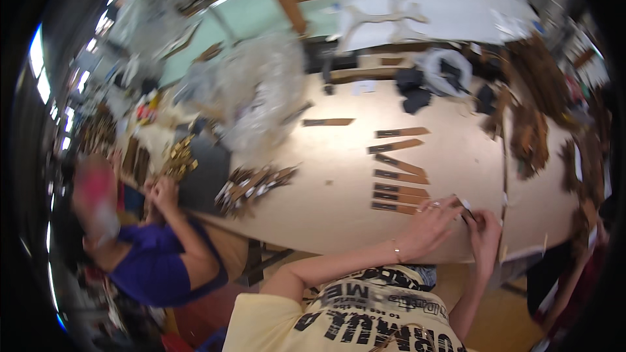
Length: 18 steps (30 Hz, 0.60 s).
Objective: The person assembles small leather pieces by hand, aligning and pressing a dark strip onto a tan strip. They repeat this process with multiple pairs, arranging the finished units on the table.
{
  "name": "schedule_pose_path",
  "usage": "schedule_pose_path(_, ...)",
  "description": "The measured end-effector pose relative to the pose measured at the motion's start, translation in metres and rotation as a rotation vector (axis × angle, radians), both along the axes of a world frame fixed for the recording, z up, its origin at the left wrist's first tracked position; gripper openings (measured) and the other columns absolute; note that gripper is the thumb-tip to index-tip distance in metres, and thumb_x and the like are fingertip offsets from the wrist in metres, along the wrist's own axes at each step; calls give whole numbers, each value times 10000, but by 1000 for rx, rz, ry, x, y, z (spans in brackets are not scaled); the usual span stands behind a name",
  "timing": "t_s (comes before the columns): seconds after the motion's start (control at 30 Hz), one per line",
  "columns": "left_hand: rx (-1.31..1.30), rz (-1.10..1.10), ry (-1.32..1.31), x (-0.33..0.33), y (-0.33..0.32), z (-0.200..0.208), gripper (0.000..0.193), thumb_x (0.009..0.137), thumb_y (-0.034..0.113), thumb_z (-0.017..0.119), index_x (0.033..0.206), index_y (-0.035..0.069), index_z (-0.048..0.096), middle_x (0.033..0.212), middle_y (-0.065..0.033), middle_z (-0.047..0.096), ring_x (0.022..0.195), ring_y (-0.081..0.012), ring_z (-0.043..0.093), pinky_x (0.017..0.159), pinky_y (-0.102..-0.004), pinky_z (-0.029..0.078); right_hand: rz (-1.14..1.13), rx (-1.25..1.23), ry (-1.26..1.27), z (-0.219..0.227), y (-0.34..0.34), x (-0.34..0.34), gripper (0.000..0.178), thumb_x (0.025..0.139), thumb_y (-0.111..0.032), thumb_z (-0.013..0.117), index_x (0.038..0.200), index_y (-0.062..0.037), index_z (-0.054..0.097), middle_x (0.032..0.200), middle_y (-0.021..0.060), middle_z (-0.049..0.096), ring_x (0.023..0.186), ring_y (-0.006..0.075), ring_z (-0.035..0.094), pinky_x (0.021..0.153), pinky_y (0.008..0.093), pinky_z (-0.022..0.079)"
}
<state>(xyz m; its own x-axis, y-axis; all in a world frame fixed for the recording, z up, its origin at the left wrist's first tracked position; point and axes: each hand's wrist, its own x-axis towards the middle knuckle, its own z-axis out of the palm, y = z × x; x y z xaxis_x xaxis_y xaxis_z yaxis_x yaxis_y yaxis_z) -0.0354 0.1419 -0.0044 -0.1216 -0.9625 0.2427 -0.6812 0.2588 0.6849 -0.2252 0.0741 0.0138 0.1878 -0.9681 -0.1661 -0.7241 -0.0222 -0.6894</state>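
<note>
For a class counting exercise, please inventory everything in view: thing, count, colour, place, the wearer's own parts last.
Table: one, tan, centre
Laid-out strips: about seven, brown with dark ends, beyond the hands
Separate strip: one, brown and dark, farther left
Strip pile: uncountable, brown and white, table's left
Clear plastic: uncountable, transparent, behind pile
Metallic pieces: uncountable, gold-coloured, near co-worker
Green sheeting: uncertain, pale green, far left
White sheet: one, white, far side
Bundles: several, brown, right
Co-worker: one, purple top, left
Held piece: one, dark, between hands
Shirt: one, pale yellow, bottom
Left hand: one, bare, at piece
Right hand: one, bare, at piece
Remaining clutter: too blurred
</note>
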Motion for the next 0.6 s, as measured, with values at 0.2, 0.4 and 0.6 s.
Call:
schedule_pose_path(0.2,113,-65,52,25,2,35,384,877,209,684,1229,93,584,1256,-100,582,1188,-250,547,1043,-435,357,248,-130,103,55,28,19,134,797,-63,724,918,-50,667,870,81,605,852,252,563,867,381,387)
schedule_pose_path(0.4,312,93,522,119,38,64,87,863,129,710,926,71,727,894,-62,708,839,-186,664,783,-323,504,512,-154,-94,104,34,103,167,796,-115,747,948,-79,689,926,51,630,919,252,562,889,368,383)
schedule_pose_path(0.6,216,756,325,247,131,79,140,853,89,749,951,6,692,879,-40,703,820,-120,661,740,-264,526,767,-183,-930,176,28,133,190,812,-154,779,980,-89,719,949,45,688,836,239,614,795,362,447)
